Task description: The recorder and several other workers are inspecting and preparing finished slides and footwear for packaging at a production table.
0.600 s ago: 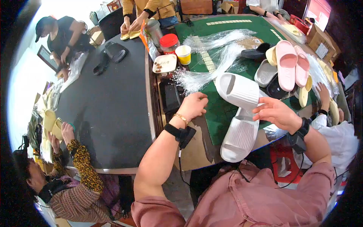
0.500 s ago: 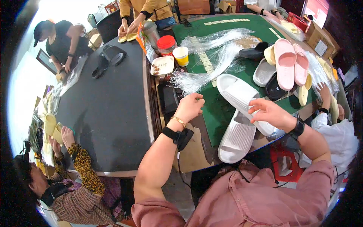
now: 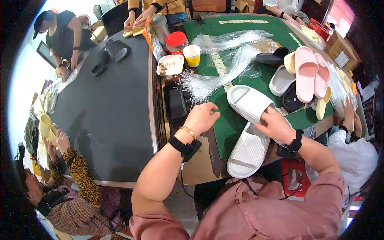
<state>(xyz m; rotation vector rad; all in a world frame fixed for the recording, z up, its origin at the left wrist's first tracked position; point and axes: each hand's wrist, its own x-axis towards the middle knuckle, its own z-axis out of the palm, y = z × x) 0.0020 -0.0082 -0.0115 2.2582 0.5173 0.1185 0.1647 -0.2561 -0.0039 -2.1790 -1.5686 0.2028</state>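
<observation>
Green-topped bench (image 3: 222,132) is filling the middle of the view, dark bench (image 3: 108,132) lying off toward nine o'clock; twelve is pointing straight away from the wearer. Upper white slide (image 3: 249,105) is sitting between the two hands, its long axis running from ten o'clock to four. Lower white slide (image 3: 251,150) is lying partly beneath it, axis running seven to one, toe pointing at seven.

Right hand (image 3: 277,125) is clearly the nearer one: it is touching the upper slide, whose toe end is lying toward ten o'clock from the grip. Fingers are resting in the foot opening by the strap, tips hidden; cannot tell whether this grip is pinching or merely resting.

Left hand (image 3: 203,120) is hovering apart from both slides, the upper one lying at two o'clock from it. Its grip is curling loosely, thumb and forefinger slightly parted, nothing visible between. White plastic strands (image 3: 210,85) are fanning out at twelve from there. Pink slides (image 3: 306,74) are stacking up at one o'clock from the right hand.
</observation>
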